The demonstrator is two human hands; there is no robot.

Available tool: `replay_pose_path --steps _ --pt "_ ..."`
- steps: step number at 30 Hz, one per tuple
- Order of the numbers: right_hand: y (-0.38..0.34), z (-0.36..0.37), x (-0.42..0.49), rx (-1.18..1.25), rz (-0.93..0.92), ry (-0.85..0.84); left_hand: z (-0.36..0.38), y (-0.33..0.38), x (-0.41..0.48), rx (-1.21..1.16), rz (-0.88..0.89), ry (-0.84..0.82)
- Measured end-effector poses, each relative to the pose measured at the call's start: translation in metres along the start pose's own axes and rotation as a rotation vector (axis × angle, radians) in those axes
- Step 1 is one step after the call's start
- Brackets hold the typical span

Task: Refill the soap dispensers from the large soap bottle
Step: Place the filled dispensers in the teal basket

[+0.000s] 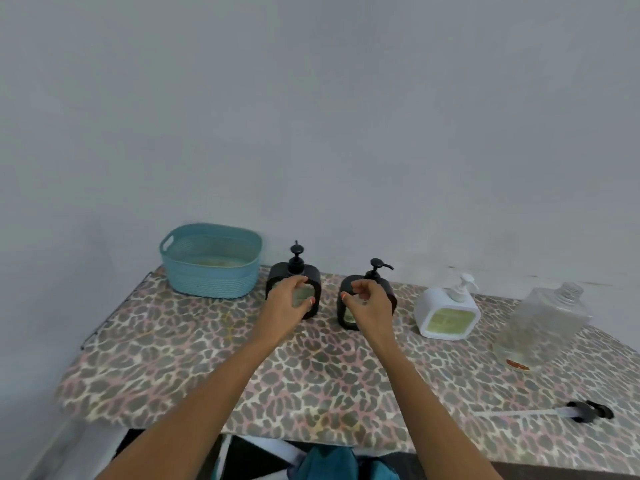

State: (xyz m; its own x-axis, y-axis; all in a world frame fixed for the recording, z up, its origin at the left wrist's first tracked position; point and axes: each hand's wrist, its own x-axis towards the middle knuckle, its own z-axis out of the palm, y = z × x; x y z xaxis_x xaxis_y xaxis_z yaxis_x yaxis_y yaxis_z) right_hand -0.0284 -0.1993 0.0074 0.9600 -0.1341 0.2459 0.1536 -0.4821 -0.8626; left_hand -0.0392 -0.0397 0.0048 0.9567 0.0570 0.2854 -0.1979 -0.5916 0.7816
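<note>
Forearms reach over the leopard-print table; a loose black pump lies near the right edge.
Left hand: fingers and thumb curled round the left black dispenser.
Right hand: fingers curled in front of the right black dispenser; contact cannot be told.
White dispenser and large clear bottle: standing to the right.
Blue basket: far left.

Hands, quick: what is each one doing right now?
Left hand: grips the left black dispenser.
Right hand: fingers curled at the right black dispenser; whether it grips cannot be told.
</note>
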Motion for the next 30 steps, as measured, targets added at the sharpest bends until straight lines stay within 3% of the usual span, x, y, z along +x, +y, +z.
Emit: replay_pose_path --steps 8,17,22,30 --pt "-0.011 0.048 0.017 -0.002 -0.013 -0.124 -0.027 -0.039 0.018 0.059 -0.065 0.030" --pt "0.001 0.074 0.047 0.012 0.035 -0.305 -0.021 -0.064 0.046 0.004 -0.097 -0.051" --pt "0.007 0.079 0.058 -0.002 0.038 -0.329 -0.018 -0.065 0.059 -0.067 -0.084 -0.134" --pt "0.003 0.073 0.058 0.003 -0.002 -0.340 -0.026 -0.062 0.064 -0.084 -0.096 -0.131"
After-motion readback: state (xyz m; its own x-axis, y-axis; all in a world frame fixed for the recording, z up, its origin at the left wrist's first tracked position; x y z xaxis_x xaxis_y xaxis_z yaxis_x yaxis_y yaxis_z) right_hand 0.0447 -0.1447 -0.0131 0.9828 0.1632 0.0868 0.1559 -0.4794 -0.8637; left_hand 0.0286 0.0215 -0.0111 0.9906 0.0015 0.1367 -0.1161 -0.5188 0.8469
